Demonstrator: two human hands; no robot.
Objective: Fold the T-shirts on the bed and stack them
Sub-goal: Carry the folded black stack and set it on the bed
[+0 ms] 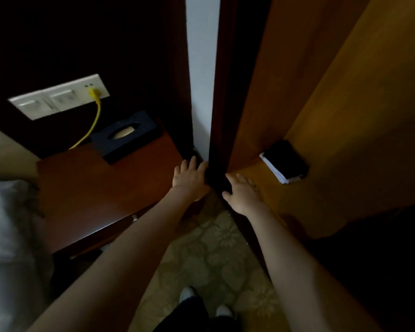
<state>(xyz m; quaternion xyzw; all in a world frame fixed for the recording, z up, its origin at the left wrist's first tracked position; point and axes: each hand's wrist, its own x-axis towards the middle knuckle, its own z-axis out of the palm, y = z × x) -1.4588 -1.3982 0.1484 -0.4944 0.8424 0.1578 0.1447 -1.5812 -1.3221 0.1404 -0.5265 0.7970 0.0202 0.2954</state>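
No T-shirt shows plainly in the dim head view. My left hand [189,179] reaches forward with straight fingers and rests at the right corner of a reddish wooden nightstand [101,188]. My right hand [243,193] lies flat, fingers spread, on an orange wooden surface [297,202]. Between the two hands is a narrow dark shape [217,182]; whether it is cloth or the shadowed edge of the dark wooden post cannot be told. A strip of the white bed [5,236] shows at the left edge.
A black tissue box [125,135] stands on the nightstand under a wall socket panel [58,97] with a yellow cable [94,121] plugged in. A black item on white paper [285,161] lies on the orange surface. Patterned carpet [213,255] and my shoes are below.
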